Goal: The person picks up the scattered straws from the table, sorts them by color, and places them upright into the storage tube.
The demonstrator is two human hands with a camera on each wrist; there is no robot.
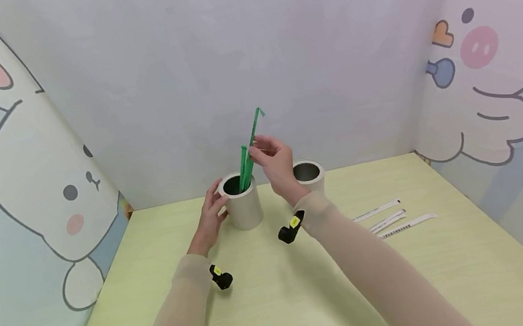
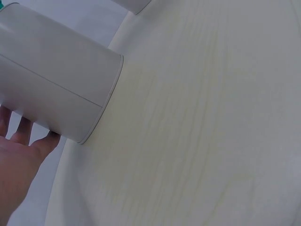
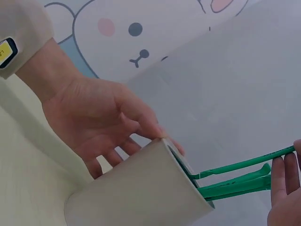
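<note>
Two-handed: gripping off-white cylindrical cup point(image 1: 245, 213) on pale-yellow wood-grain bench point(image 1: 253, 310) with left hand point(image 1: 210, 215), pinching slim green printed stick point(image 1: 254, 124) at cup's mouth with right hand point(image 1: 277, 163), beside other green sticks point(image 1: 244, 166) inside.

You get a bright, evenly lit head view with soft shadows on the table point(image 1: 264, 315) beside your right sleeve point(image 1: 384, 274), while both your wrist views come dimmer and greyer, the left one bowing the table's edge into a curve and leaving its wood grain faint.
</note>
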